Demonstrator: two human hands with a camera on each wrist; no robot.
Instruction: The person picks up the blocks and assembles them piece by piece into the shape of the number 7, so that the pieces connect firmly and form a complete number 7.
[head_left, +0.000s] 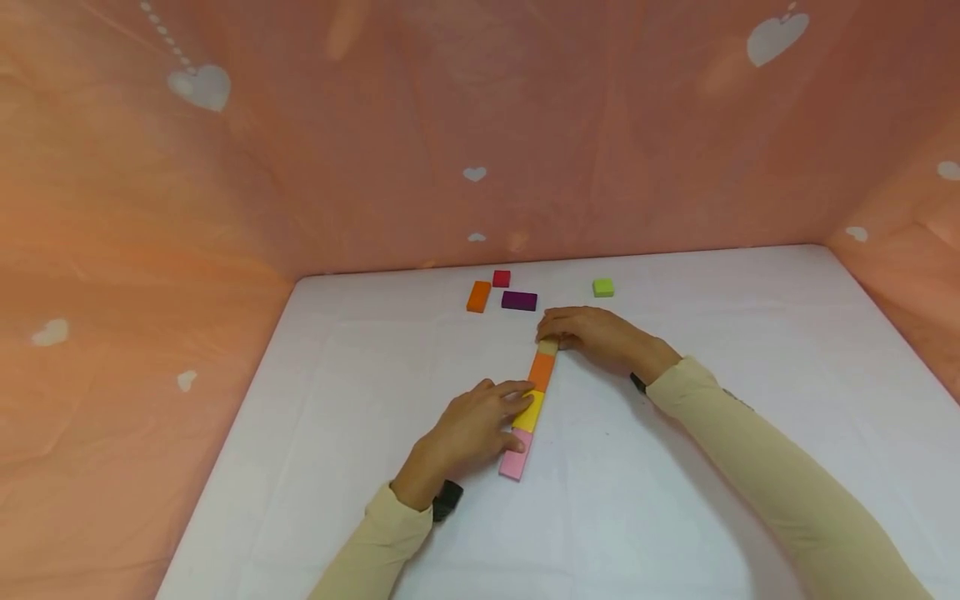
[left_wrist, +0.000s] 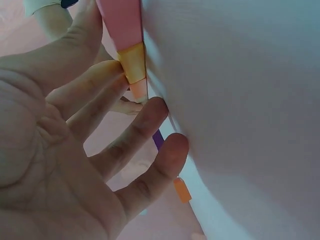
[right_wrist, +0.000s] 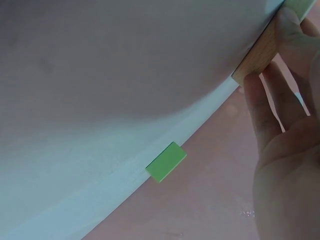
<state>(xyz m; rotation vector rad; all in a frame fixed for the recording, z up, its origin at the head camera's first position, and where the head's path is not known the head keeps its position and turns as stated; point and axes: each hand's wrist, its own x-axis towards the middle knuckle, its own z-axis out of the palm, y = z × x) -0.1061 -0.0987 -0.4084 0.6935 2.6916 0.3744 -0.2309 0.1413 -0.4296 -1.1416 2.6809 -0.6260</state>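
Observation:
A row of flat blocks runs away from me on the white table: pink (head_left: pixel 516 457), yellow (head_left: pixel 528 412), orange (head_left: pixel 542 372) and a pale cream one (head_left: pixel 548 347). My left hand (head_left: pixel 474 425) lies along the row's left side, thumb at the pink block, fingertips against the yellow one and near the orange. Its other fingers are spread loosely in the left wrist view. At the row's far end my right hand (head_left: pixel 600 333) pinches a wood-coloured block (right_wrist: pixel 257 57) between thumb and fingers; from the head that block is mostly hidden by the hand.
Behind the row lie a loose orange block (head_left: pixel 478 297), a small red block (head_left: pixel 502 278) and a dark purple block (head_left: pixel 519 301). A lime green block (head_left: pixel 603 287) sits farther right. Peach cloth (head_left: pixel 480 125) with heart shapes hangs at the table's back and sides.

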